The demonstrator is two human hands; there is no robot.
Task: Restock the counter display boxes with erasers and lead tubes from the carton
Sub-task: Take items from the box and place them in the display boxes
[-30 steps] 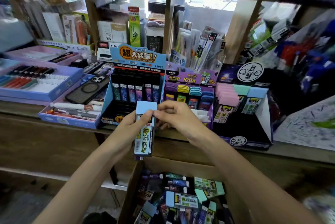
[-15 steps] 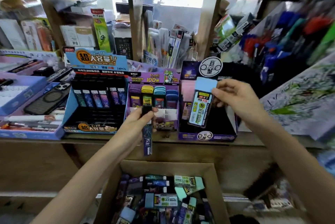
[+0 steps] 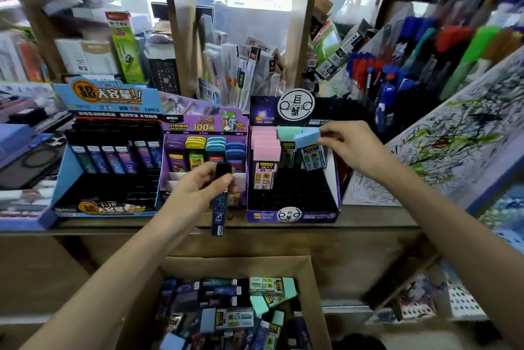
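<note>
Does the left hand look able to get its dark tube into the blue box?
Probably yes: the left hand holds the tube just beside the blue box, whose front rows look empty, with nothing between.

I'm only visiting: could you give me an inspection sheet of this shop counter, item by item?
Surface: wooden counter carries the blue display box, purple display box and black display box.
Job's things: blue-capped pack tilted at the black display box's back row; carton below holds more.
Clutter: phone at far left.
Grips: left hand holds dark tube; right hand pinches the blue-capped pack.
Cables: nothing seen.
Surroundings: stationery shelves behind, pens at right.
</note>
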